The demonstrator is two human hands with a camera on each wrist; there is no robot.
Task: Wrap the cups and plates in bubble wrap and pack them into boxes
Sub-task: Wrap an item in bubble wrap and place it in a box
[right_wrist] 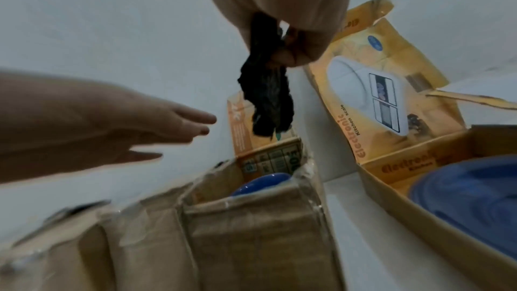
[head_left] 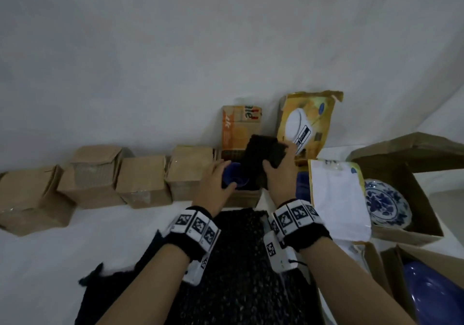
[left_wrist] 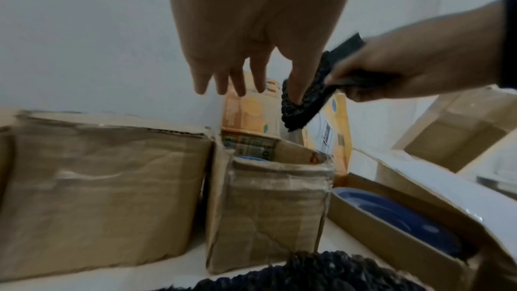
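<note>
White table (head_left: 50, 262) with four closed cartons (head_left: 143, 181); left hand (head_left: 213, 181) open above one blue cup (head_left: 234, 176), right hand (head_left: 282, 174) gripping what looks like black bubble wrap (head_left: 263, 149).

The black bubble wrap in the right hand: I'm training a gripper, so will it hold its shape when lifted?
Probably not. The black bubble wrap droops limply below the right hand, so likely floppy and light.
</note>
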